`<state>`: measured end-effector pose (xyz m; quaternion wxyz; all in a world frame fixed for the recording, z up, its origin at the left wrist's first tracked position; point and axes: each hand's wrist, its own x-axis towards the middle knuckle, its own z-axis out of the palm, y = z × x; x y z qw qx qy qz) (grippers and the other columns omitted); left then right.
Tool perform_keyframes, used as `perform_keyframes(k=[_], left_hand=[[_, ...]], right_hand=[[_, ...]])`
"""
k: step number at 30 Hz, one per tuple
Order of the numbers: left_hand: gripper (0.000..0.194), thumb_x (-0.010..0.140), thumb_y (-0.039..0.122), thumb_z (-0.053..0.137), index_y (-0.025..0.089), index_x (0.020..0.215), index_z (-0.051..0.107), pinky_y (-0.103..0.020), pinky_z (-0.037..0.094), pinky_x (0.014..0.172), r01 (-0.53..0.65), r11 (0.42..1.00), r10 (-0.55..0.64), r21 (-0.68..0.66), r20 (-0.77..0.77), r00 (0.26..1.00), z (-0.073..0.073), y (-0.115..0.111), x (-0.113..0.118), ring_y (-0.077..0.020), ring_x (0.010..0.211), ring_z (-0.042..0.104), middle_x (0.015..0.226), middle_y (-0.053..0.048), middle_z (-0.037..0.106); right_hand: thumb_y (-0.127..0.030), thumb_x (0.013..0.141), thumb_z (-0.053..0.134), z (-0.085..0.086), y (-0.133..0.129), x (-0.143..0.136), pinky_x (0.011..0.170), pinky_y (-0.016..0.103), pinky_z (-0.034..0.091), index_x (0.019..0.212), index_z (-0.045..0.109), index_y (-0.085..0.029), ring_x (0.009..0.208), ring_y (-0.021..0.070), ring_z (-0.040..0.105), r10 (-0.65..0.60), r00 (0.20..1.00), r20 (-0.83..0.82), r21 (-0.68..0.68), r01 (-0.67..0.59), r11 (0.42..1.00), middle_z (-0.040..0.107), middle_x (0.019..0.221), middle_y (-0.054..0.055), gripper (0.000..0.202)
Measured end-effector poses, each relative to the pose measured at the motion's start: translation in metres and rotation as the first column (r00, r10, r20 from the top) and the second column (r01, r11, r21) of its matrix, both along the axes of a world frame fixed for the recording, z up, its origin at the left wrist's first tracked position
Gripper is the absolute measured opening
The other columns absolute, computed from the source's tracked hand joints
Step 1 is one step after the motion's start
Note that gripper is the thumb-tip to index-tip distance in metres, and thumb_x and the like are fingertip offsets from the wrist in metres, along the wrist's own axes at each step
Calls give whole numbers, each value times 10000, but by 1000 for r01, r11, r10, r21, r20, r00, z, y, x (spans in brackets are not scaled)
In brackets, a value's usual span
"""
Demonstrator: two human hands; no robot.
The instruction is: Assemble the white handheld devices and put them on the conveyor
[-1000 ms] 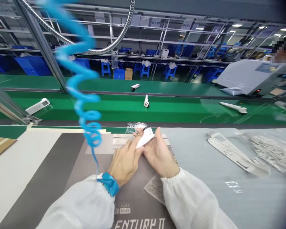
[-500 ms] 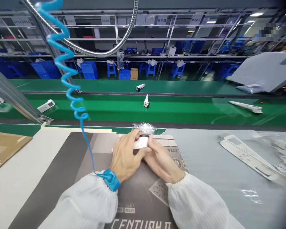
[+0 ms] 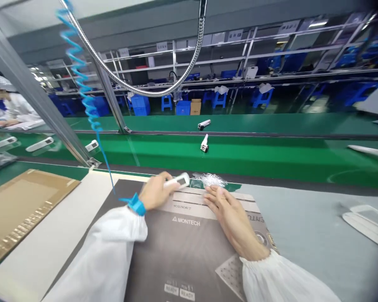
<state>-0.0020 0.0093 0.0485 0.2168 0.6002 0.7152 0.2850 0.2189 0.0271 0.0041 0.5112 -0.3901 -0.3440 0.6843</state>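
Observation:
My left hand (image 3: 156, 191) is closed around a white handheld device (image 3: 182, 180) with a dark window near its rounded end. It holds the device over the far edge of a flat printed cardboard sheet (image 3: 176, 247), close to the belt. A blue strap (image 3: 136, 204) circles my left wrist, and a coiled blue cord (image 3: 83, 79) runs up from it. My right hand (image 3: 228, 214) has its fingers stretched out and holds nothing. It hovers over the sheet's far right part, just short of a pile of small clear plastic pieces (image 3: 211, 180).
Beyond the work surface runs a green belt (image 3: 157, 153) carrying several white devices (image 3: 204, 144). Brown cardboard (image 3: 25, 209) lies left, and white casings (image 3: 368, 224) lie right. A metal post (image 3: 47, 92) rises at the left. Past it, a person in white (image 3: 15, 105) sits.
My hands have come apart. The white device has left my right hand's hold and moved left in my left hand, while my right fingers have opened. The view has swung left.

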Motion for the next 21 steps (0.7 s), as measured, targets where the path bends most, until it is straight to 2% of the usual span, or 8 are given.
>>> perform_keyframes(k=[2,5,7,9,13,16,19,21], left_hand=[[245,842,311,656,200,1060,652,-298,472,669,-161,986,163,50,-22,986,5,26,-27,-203,680,647,738,-35,703],[277,878,274,643,161,1130,627,-329,509,773,-263,961,270,82,-81,960,11,61,-53,-201,813,661,889,-53,702],[303,909,329,623,139,1145,616,-389,529,852,-291,952,303,95,-142,942,14,78,-59,-211,946,646,1064,-74,666],[351,928,361,601,142,1202,589,-446,529,902,-285,952,304,115,-204,931,16,95,-55,-228,1056,613,1211,-96,605],[397,921,358,606,147,1255,571,-491,472,995,-153,980,183,131,-260,948,12,143,-17,-268,1175,557,1311,-106,553],[455,847,359,695,184,1254,587,-426,405,1059,-37,993,61,109,-231,971,-1,179,29,-272,1225,533,1336,-109,552],[404,814,377,722,220,1170,612,-425,391,1041,-43,993,63,107,-187,980,-18,194,64,-297,1230,528,1363,-119,535],[358,812,358,719,185,1104,606,-448,376,1037,-106,988,124,115,-161,979,-26,191,71,-324,1253,505,1343,-157,535]], right_hand=[[-500,735,786,-4,3,0,907,342,566,976,703,-224,918,177,667,6,1000,25,-7,-6,1000,704,1138,71,376],[-490,726,794,-3,1,-1,874,337,564,994,700,-222,881,173,660,15,998,63,-2,-15,1000,705,1125,67,391],[-479,722,801,-1,-2,-2,846,328,555,996,695,-218,860,170,656,10,997,78,2,-10,1000,711,1101,66,393],[-474,710,809,1,-4,-5,807,327,549,981,695,-211,821,172,653,-9,997,78,8,8,1000,722,1051,67,395],[-482,700,811,1,-4,-9,747,325,536,950,697,-204,761,168,642,-33,998,44,31,31,999,725,962,66,391],[-471,694,820,0,-2,-7,728,305,524,928,699,-207,740,151,630,-8,999,49,36,6,999,723,942,58,373],[-474,695,819,0,0,-4,729,299,518,920,696,-206,734,140,625,37,997,63,29,-39,999,721,949,53,370],[-493,705,805,1,0,-3,723,295,515,927,690,-201,725,131,620,44,998,54,27,-45,999,718,961,52,385]])
